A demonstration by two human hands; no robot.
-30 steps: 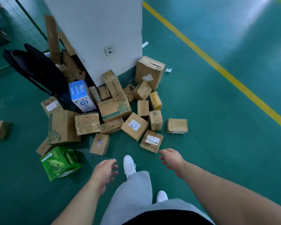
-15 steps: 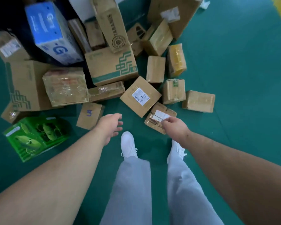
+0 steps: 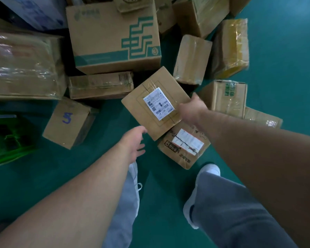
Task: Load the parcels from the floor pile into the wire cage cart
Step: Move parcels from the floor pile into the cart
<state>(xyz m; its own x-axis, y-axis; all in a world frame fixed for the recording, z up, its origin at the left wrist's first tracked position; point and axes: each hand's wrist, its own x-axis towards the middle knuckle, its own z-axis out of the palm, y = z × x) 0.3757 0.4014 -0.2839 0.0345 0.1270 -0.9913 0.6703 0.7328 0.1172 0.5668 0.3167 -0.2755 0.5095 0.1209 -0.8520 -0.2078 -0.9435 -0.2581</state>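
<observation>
Left hand (image 3: 134,143): fingers spread, empty, just beside labelled box (image 3: 150,104) lower edge | Right hand (image 3: 192,108): on its right edge, blurred, grip indeterminate.

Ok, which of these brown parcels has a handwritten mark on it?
The small box just left of the left hand: it has a purple pen scrawl on top. The other parcels nearby show printed white stickers or nothing.

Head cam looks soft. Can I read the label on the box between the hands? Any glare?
Head view: the white label shows barcodes, but its text is too blurred to read; the right hand at the edge of that box is smeared by motion; glare streaks the taped parcel at left.
</observation>
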